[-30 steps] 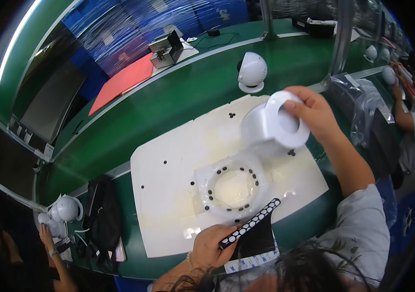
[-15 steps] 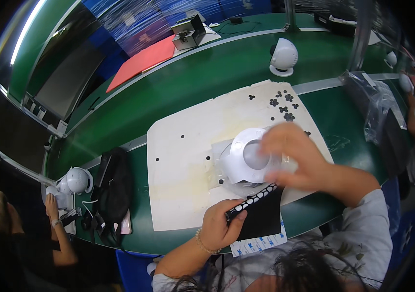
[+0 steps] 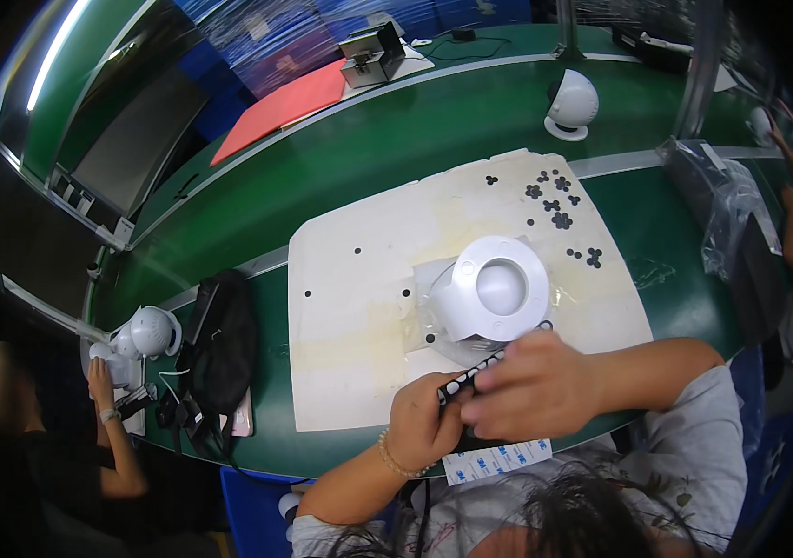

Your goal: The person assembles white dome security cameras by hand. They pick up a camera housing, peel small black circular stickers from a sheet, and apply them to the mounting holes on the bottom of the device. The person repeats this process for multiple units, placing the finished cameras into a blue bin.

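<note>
My left hand [image 3: 418, 428] is closed on the left end of a black sheet of round pads [image 3: 457, 384], whose bent edge shows a row of white dots. Over the same sheet lies my right hand [image 3: 541, 389], slightly blurred, its fingers curled in at the dotted edge; what they pinch is hidden. Just beyond both hands a white ring-shaped plastic base [image 3: 535, 279] rests on clear plastic wrap, a round hole in its middle. Below the right hand a white backing sheet with blue print [image 3: 499, 462] sticks out at the table edge.
A pale board [image 3: 350, 363] bears several loose black pads [image 3: 561, 220], mostly at its far right. A white rounded device [image 3: 572, 100] stands on the green ledge. At left are a black bag [image 3: 226, 344], more white devices [image 3: 148, 332] and a co-worker's hand [image 3: 100, 386]. Plastic bags [image 3: 726, 200] lie right.
My right hand has come down from the white ring base to the black pad sheet, uncovering the ring. My left hand still holds the sheet. The view has shifted slightly.
</note>
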`<state>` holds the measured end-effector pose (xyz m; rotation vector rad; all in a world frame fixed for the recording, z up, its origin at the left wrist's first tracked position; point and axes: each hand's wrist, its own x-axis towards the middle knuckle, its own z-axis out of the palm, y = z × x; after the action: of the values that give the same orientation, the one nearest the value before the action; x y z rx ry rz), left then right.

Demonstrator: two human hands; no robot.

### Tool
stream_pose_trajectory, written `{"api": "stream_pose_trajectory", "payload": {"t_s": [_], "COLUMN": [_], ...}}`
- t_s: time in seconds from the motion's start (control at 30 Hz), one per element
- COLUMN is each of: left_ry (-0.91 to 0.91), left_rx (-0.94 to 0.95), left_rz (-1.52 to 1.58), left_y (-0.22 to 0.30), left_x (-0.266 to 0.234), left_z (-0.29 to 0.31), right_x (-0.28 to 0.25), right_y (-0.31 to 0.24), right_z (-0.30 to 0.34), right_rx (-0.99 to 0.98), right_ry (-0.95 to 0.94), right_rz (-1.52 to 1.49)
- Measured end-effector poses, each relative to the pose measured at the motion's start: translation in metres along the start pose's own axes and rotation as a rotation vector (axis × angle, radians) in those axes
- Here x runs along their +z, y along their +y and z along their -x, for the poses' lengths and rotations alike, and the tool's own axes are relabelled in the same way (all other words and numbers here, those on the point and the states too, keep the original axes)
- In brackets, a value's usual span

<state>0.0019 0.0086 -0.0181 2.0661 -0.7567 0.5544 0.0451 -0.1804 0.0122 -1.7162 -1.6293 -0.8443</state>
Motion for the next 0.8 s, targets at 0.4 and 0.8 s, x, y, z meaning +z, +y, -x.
{"api": "stream_pose_trajectory", "payload": {"t_s": [0.4,0.8], "left_ry": [-0.034,0.021], "left_rx": [0.023,0.003], "left_rz": [0.075,-0.045], "left_y": [-0.004,-0.005], "left_x": [-0.003,0.000], "left_z": [-0.004,0.000], "right_x": [-0.002,0.002], "right_y": [0.005,0.010], "right_z": [0.001,0.001], "right_rx": [-0.047,0.319], "right_ry": [0.011,0.040], "right_rz": [0.083,-0.382]}}
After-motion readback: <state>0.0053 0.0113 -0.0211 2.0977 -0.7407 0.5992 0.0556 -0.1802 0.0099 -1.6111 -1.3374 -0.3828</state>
